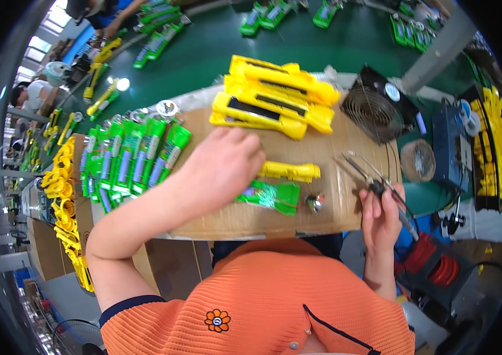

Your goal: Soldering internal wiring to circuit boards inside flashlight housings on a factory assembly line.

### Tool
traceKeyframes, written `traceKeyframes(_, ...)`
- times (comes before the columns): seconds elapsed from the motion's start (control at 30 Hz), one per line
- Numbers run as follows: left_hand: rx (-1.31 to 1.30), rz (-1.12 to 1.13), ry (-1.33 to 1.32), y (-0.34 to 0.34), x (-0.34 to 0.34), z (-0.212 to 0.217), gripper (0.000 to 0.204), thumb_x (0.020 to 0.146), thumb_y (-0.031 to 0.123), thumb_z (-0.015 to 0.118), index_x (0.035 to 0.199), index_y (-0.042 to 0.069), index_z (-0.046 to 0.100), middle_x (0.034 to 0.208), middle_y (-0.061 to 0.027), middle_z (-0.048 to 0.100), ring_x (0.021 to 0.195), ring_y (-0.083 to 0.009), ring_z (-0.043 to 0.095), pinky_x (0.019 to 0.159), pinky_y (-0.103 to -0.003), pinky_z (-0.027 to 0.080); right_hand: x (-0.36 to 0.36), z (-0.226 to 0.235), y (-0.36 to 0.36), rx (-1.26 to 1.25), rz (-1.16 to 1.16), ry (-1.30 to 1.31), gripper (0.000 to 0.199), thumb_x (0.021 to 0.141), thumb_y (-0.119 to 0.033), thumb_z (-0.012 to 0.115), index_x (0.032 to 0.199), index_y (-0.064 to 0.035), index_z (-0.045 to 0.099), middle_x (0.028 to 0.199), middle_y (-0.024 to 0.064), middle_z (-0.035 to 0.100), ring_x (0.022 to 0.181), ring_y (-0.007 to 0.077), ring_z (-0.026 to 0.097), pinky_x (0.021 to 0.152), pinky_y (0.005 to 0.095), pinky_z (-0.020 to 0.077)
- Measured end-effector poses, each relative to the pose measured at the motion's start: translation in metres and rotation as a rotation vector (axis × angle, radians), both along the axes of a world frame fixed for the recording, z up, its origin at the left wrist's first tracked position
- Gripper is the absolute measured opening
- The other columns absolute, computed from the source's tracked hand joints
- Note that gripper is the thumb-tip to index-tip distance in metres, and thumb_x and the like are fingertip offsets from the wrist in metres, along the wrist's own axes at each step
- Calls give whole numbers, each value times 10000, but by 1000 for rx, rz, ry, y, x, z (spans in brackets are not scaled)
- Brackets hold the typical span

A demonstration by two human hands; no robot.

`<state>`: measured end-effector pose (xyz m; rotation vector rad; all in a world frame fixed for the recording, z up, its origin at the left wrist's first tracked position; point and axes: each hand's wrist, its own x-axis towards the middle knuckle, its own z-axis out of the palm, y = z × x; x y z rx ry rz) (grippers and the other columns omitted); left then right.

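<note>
My left hand [224, 165] rests palm down on the cardboard work surface [334, 204], its fingers over one end of a yellow plastic piece [295, 171]. Just below it lies a green housing part [274, 195] with thin wires and a small metal component [315, 203] beside it. At the right edge of the cardboard, my right hand [379, 213] grips a soldering iron [375, 183], tip pointing up and left. A stack of yellow housings [274, 97] lies beyond the left hand.
Rows of green parts [133, 157] stand at the left, with yellow rings [62, 195] in a box beside them. A small black fan [378, 109], a solder spool [418, 160] and a blue box [449, 148] sit at the right. Other people work far left.
</note>
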<state>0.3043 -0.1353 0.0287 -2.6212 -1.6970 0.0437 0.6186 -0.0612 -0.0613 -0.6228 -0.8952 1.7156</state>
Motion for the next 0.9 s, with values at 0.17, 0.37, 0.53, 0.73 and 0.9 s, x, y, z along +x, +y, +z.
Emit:
traceKeyframes(0.17,-174,-39,-214,-47,1,-8,518,861,187,602,1365,86,542,1191,-191,539,1101,-345,543,959,-445,442,0,-3,1,-17,2,20,61,981,-109,525,986,-86,469,623,-6,419,557,127,476,865,392,494)
traceKeyframes(0.37,2,105,-183,-57,-44,14,583,822,37,635,1388,128,531,1228,-187,565,1115,-368,549,980,-458,462,1,-1,1,-69,-20,31,120,1006,-113,518,920,-129,436,612,-24,395,542,100,423,846,338,462)
traceKeyframes(0.53,183,347,-244,34,-190,41,604,900,16,616,1465,94,415,1283,-185,541,1179,-375,546,983,-406,454,-1,-4,0,-94,-75,101,71,991,-133,541,995,-109,475,617,-19,400,540,102,434,835,359,474)
traceKeyframes(0.73,-38,635,127,85,-285,-17,750,877,122,675,1520,187,295,1280,-224,537,1180,-408,549,995,-450,470,-5,0,0,-56,-106,72,108,976,-118,549,962,-102,444,623,-24,392,533,91,427,816,353,477)
traceKeyframes(0.9,-59,760,322,99,-265,-3,890,873,410,699,1574,217,184,1486,-246,403,1327,-401,465,1024,-531,441,-6,0,3,-50,-104,33,88,978,-105,535,968,-88,449,620,-20,384,526,99,416,799,369,488)
